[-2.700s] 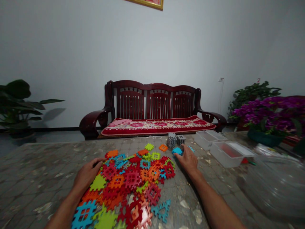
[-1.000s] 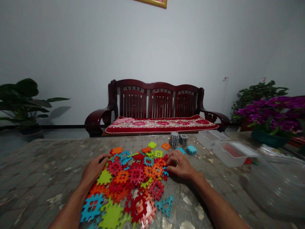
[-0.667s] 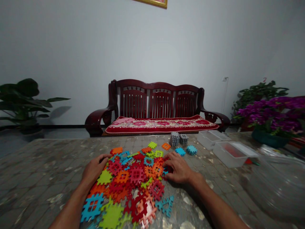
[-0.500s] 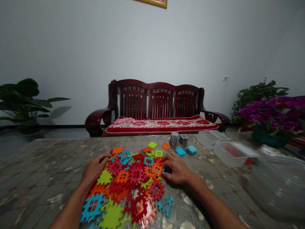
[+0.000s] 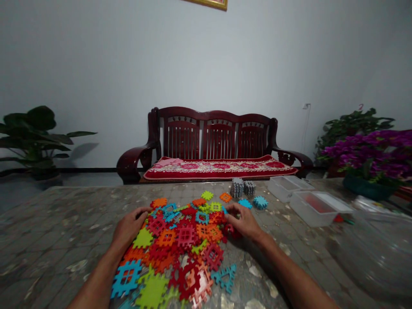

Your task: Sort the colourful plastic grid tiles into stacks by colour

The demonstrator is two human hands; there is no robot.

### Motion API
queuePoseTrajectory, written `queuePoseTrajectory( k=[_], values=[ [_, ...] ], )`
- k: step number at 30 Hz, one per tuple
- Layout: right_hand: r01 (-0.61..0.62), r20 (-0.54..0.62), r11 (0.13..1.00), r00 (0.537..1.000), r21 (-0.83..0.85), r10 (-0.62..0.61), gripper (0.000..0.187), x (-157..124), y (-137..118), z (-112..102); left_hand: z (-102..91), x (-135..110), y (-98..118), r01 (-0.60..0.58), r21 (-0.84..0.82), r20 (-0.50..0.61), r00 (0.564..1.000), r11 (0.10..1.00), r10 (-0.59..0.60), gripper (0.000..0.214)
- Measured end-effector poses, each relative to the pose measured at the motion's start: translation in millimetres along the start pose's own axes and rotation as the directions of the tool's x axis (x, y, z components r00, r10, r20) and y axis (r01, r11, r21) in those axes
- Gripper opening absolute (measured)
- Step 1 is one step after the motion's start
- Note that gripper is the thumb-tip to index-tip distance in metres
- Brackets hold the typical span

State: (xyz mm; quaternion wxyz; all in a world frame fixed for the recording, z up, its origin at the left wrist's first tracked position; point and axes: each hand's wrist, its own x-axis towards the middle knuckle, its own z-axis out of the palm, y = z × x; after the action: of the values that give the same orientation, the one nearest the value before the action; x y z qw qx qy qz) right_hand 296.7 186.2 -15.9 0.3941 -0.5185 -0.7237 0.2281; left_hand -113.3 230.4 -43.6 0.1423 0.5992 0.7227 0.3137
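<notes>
No legible text or numbers

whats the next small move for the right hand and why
Probably to lift the blue piece beside the right hand over to the light-blue stack: that stack sits close by, apart from the mixed pile, and the gray stacks also suggest sorting by color. Whether the hand grips the piece is unclear.

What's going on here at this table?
Someone's two bare hands are at a heap of colourful toothed pieces. The left hand rests at its left edge; the right hand is at its right edge, though what it grips is unclear. Farther back, two grey stacks stand near clear boxes.
</notes>
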Motion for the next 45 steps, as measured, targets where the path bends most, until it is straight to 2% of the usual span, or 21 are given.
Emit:
queuePoseTrajectory(
  k=[3, 7, 12, 17, 22, 24, 28, 32, 35, 38, 41, 45],
  values=[
    [0.004, -0.08, 0.993, 0.997, -0.121, -0.014, 0.019, 0, 7, 0, 1.2, 0, -1, 0.006, -0.005, 0.004, 1.0, 1.0, -0.006, 0.039],
    [0.105, -0.085, 0.964, 0.988, -0.246, -0.129, 0.026, -3, 5, 3, 1.3, 0, -1, -0.001, 0.0, -0.003, 1.0, 1.0, 0.001, 0.037],
    [0.266, 0.082, 0.921, 0.964, -0.285, -0.253, 0.021, -1, -18, 19, 1.3, 0, -1, 0.013, 0.007, -0.012, 1.0, 1.0, -0.012, 0.034],
    [0.27, 0.241, 0.865, 0.954, -0.424, -0.18, 0.021, 12, -39, 33, 4.0, 3, -4, 0.011, 0.007, 0.0, 1.0, 1.0, -0.011, 0.038],
    [0.322, 0.386, 0.826, 0.912, -0.462, -0.139, 0.025, 23, -47, 36, 4.7, 3, -5, 0.02, 0.001, 0.008, 1.0, 1.0, -0.02, 0.038],
    [0.332, 0.394, 0.809, 0.909, -0.486, -0.136, 0.026, 26, -48, 38, 4.1, 3, -4, 0.023, -0.002, 0.01, 1.0, 1.0, -0.023, 0.038],
    [0.327, 0.365, 0.772, 0.921, -0.545, -0.132, 0.013, 26, -47, 46, 3.4, 2, -3, 0.011, -0.007, 0.006, 1.0, 1.0, -0.011, 0.038],
    [0.328, 0.308, 0.8, 0.932, -0.503, -0.188, 0.01, 25, -46, 51, 3.3, 2, -4, 0.0, -0.007, 0.009, 1.0, 1.0, 0.0, 0.038],
    [0.236, 0.177, 0.896, 0.967, -0.375, -0.181, 0.012, 27, -41, 42, 2.4, 2, -3, -0.01, -0.007, 0.011, 1.0, 1.0, 0.01, 0.038],
    [0.096, 0.053, 0.976, 0.995, -0.195, -0.087, 0.022, 30, -27, 19, 1.0, 1, -1, -0.011, -0.002, 0.007, 1.0, 1.0, 0.011, 0.037],
    [-0.016, -0.035, 0.996, 0.999, -0.088, 0.013, 0.029, 30, -2, -10, 0.1, 0, 2, -0.005, -0.005, 0.004, 1.0, 1.0, 0.005, 0.036],
    [-0.099, -0.033, 0.993, 0.995, -0.064, 0.097, 0.032, 17, 35, -51, 0.5, 1, 0, 0.004, -0.012, -0.003, 1.0, 1.0, -0.004, 0.036]
  ],
)
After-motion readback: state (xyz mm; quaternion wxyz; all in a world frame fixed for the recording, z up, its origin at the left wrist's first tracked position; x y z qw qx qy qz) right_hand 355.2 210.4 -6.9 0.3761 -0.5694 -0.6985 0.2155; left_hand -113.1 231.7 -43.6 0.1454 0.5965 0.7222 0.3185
